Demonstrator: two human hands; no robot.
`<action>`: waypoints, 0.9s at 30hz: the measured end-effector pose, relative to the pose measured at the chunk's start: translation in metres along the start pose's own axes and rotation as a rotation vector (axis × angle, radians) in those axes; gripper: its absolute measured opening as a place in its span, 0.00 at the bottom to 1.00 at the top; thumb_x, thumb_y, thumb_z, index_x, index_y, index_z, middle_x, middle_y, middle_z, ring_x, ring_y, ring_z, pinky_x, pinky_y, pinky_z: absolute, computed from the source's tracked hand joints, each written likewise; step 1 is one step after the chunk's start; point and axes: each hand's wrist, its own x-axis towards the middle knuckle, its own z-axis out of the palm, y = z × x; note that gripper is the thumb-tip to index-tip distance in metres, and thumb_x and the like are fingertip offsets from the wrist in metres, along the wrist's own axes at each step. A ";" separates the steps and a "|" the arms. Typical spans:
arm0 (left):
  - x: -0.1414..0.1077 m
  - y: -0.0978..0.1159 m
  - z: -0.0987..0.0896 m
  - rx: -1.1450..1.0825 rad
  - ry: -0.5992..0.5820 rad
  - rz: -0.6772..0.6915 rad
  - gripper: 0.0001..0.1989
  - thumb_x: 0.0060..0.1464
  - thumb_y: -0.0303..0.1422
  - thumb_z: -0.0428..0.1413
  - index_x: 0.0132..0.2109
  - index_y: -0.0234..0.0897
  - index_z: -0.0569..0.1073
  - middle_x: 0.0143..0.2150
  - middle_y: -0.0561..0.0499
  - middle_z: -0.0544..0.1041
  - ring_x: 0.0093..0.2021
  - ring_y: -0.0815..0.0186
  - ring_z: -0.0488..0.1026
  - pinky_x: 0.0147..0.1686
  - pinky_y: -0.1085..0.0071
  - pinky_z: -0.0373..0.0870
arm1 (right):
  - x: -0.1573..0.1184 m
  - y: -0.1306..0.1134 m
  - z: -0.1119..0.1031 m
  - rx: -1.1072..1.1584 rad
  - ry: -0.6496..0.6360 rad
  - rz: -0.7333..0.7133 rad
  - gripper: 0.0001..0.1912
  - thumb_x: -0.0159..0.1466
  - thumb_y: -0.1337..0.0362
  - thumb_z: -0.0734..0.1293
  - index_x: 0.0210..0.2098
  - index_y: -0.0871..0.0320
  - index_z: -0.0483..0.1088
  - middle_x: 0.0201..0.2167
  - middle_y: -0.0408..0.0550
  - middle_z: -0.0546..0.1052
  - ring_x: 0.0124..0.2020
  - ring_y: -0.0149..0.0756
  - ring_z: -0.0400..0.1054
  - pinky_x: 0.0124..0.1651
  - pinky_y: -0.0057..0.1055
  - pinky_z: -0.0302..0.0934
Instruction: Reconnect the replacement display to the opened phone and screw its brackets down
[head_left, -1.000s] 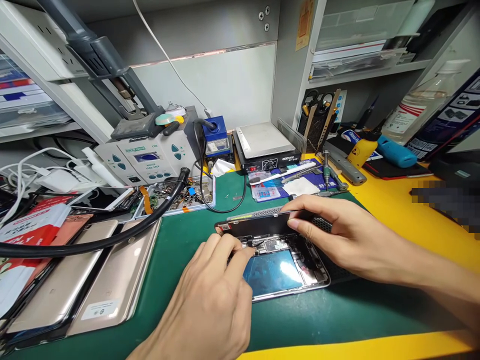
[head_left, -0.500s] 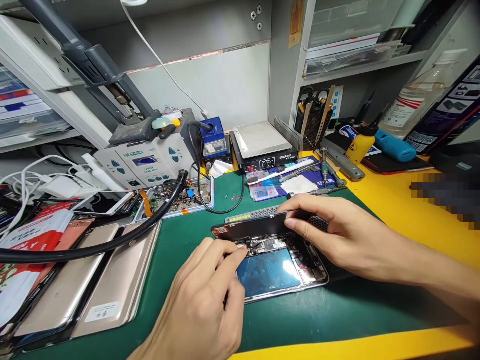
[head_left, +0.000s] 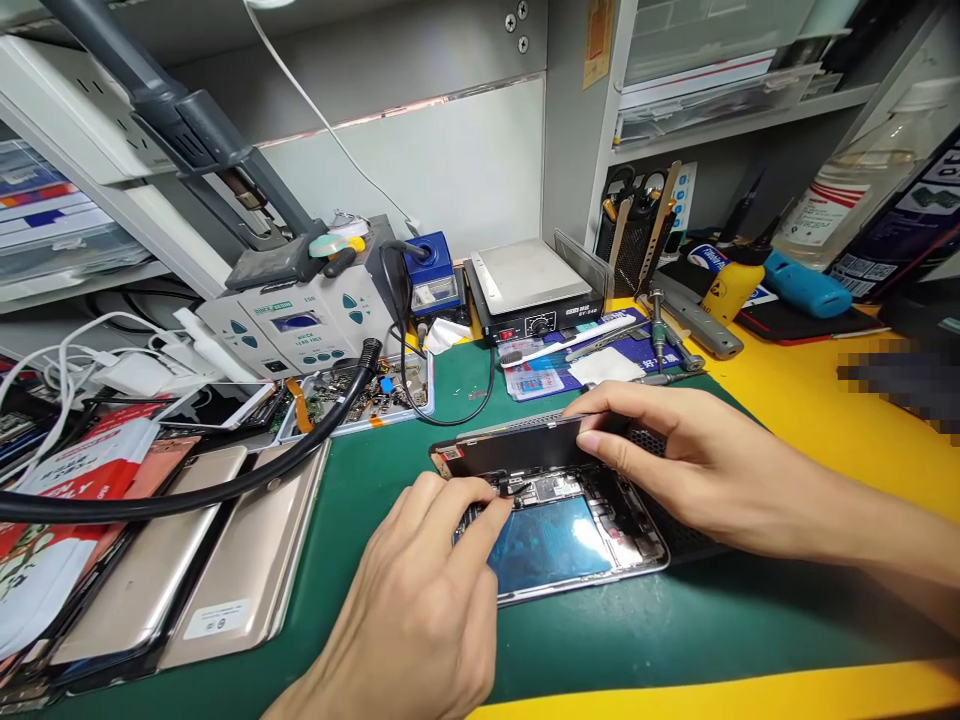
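Note:
An opened phone (head_left: 555, 545) lies on the green mat, its circuit board and a large blue-filmed battery showing. Its dark screen panel (head_left: 525, 450) is tilted up along the far edge. My right hand (head_left: 667, 465) pinches the top of that panel between thumb and fingers. With its fingertips together, my left hand (head_left: 427, 580) reaches into the phone's left end, at the small parts near the board. Whatever lies between those fingertips is too small to make out. Behind the panel is a dark perforated stand (head_left: 660, 450).
Several gold phone shells (head_left: 232, 550) and a black hose (head_left: 195, 505) lie at the left. A grey rework station (head_left: 300, 325), a tray of parts (head_left: 431, 395) and a heating plate (head_left: 525, 275) stand behind. Toothbrush (head_left: 562, 345), tools and a yellow bottle (head_left: 735, 285) are at the back right.
The whole view has shifted slightly, moving things a little to the right. My left fingertips are slightly apart from their earlier pose, still at the board; my right hand keeps its grip on the panel.

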 end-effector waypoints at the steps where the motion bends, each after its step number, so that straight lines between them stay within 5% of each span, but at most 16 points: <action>1: 0.000 0.001 0.000 -0.006 -0.006 -0.002 0.20 0.61 0.17 0.47 0.55 0.31 0.74 0.50 0.41 0.73 0.45 0.57 0.67 0.48 0.55 0.72 | 0.000 0.000 0.000 -0.001 0.002 0.001 0.08 0.74 0.57 0.63 0.45 0.50 0.73 0.37 0.40 0.76 0.35 0.34 0.67 0.35 0.29 0.63; 27: 0.000 0.011 0.007 0.162 -0.001 -0.027 0.18 0.62 0.20 0.46 0.55 0.31 0.72 0.49 0.40 0.72 0.48 0.54 0.70 0.48 0.54 0.72 | 0.003 -0.001 -0.001 -0.010 -0.023 -0.051 0.07 0.72 0.65 0.62 0.44 0.51 0.73 0.34 0.38 0.76 0.32 0.31 0.66 0.34 0.28 0.58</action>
